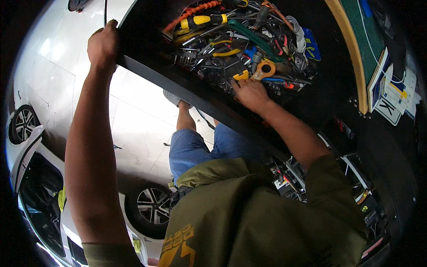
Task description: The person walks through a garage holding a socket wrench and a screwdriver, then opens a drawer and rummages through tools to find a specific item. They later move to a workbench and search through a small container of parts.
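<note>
My left hand (103, 45) is closed around the front corner of a dark drawer or tray (160, 78), whose edge runs diagonally across the view. Inside lies a heap of hand tools. My right hand (252, 95) reaches into its near side, fingertips down among the tools and partly hidden. Right by those fingers are a small yellow piece (241, 75) and an orange-yellow tool with a round holed head (266, 67). Farther back lie a yellow-and-black screwdriver (203, 21), a long green-handled tool (255, 38), yellow-handled pliers (227, 52) and an open-end wrench (237, 35).
A white car (70, 213) with wheels (154, 205) stands behind me to the left on a pale tiled floor (140, 113). A wood-edged green board (357, 56) and stacked plates and papers (392, 93) are at right. More tools (290, 180) lie beside my right arm.
</note>
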`<state>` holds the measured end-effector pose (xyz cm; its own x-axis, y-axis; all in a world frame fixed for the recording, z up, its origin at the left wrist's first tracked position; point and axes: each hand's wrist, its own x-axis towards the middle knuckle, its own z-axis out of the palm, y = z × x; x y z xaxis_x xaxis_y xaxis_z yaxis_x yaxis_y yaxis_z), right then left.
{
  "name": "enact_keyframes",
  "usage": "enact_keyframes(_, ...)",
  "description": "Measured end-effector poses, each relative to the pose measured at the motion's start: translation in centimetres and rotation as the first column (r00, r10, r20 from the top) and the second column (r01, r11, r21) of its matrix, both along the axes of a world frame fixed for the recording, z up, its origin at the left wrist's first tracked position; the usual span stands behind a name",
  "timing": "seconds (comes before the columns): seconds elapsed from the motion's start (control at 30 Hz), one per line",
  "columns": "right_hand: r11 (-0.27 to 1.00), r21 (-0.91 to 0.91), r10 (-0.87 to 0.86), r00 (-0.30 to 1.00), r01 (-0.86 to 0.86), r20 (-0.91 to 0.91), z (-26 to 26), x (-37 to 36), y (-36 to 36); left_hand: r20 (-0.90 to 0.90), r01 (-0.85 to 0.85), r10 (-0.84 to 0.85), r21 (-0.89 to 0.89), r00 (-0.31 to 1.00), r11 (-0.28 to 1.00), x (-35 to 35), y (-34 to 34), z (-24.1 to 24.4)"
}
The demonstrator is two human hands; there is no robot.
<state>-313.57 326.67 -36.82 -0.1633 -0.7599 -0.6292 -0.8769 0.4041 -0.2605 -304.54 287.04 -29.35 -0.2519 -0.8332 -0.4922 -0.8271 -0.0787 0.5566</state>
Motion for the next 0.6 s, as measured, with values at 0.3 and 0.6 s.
enact_keyframes(0.3, 0.999, 0.032, -0.034, 0.999, 0.034, -0.02, -0.8, 1.8, 0.1, 0.07, 0.014, -0.013, -0.016, 0.997, 1.0, -0.3, 0.3, 0.6)
enact_keyframes(0.6, 0.981, 0.083, -0.161, 0.978, 0.174, -0.136, 0.8, -1.6, 3.9, 0.101, 0.172, -0.164, -0.074, 0.981, 0.982, 0.3, 0.0, 0.0)
